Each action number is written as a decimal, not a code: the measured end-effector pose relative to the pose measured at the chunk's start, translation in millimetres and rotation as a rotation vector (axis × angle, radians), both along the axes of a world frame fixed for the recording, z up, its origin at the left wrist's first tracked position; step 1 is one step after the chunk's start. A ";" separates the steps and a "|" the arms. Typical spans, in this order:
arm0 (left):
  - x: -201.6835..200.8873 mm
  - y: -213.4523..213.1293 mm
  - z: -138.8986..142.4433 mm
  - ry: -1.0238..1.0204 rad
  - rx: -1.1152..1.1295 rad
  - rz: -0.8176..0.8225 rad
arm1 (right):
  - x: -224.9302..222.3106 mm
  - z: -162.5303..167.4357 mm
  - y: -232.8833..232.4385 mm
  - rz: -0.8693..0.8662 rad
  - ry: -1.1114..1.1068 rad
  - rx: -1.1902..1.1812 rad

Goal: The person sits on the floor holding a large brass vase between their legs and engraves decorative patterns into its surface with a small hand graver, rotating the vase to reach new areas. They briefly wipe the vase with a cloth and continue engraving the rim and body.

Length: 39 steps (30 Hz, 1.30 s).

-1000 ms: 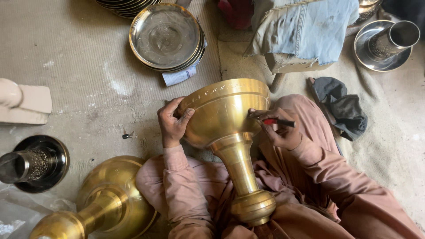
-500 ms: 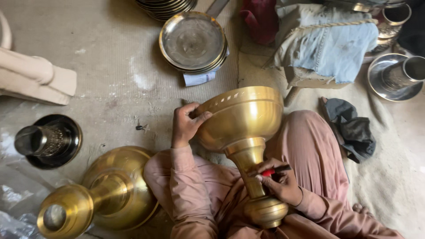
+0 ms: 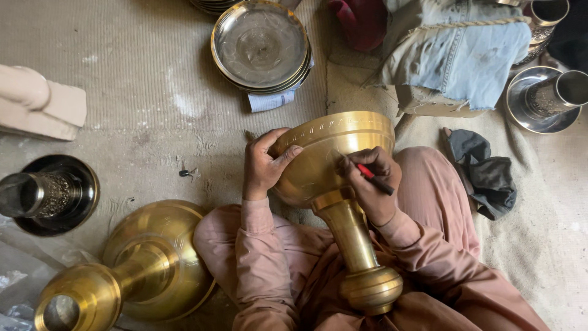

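A large brass goblet-shaped vessel (image 3: 334, 159) lies tilted across my lap, bowl away from me and round foot (image 3: 370, 289) near my body. My left hand (image 3: 264, 164) grips the bowl's left side, thumb resting over the rim. My right hand (image 3: 370, 184) holds a red and black marker (image 3: 373, 178) with its tip against the bowl's outer wall, just above the stem. Both sleeves and my trousers are pinkish brown.
A second brass vessel (image 3: 131, 266) lies on its side at my lower left. A dark engraved cup on a dish (image 3: 49, 195) stands left. Stacked metal plates (image 3: 260, 46) sit ahead, a blue cloth-covered cushion (image 3: 459, 55) and another cup on a dish (image 3: 545, 98) to the right, a dark rag (image 3: 484, 168) beside my knee.
My right hand has moved from the stem near the foot up to the bowl's wall with the marker. The view has shifted slightly; the left hand keeps its grip on the bowl.
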State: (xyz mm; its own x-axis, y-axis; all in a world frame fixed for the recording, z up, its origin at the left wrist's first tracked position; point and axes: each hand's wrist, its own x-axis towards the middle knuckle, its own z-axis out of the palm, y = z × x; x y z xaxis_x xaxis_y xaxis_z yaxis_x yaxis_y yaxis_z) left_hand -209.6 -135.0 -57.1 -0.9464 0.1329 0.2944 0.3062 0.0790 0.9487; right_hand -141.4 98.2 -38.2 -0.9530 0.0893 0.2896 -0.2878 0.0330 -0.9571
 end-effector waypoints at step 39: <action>-2.2 -1.5 -1.3 0.057 -0.052 0.024 | -15.8 7.5 15.0 0.215 0.110 0.304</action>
State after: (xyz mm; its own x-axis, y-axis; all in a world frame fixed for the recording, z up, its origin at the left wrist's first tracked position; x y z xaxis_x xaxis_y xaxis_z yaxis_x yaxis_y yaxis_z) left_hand -211.7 -136.5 -58.4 -0.9315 0.1268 0.3410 0.3568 0.1353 0.9243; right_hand -157.2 113.2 -30.7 -0.9022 -0.2148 0.3740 -0.4197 0.2384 -0.8758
